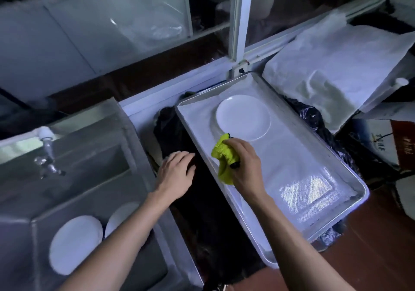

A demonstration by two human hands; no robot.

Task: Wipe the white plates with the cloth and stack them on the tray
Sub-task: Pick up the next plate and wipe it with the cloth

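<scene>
one view only, from the head, wide-angle, looking forward and steeply down. it sits close above both forearms, which enter from the bottom edge. the tray [314, 191] lies right of centre, the sink [67, 155] left, windows [112, 21] along the top.

Your right hand [243, 162] covers much of the cloth [223, 158], which hides the near rim of the plate [243, 117] on the tray [314, 178]. In the sink [74, 155], one plate [75, 243] overlaps the second [121, 216], and both look blurred.
</scene>
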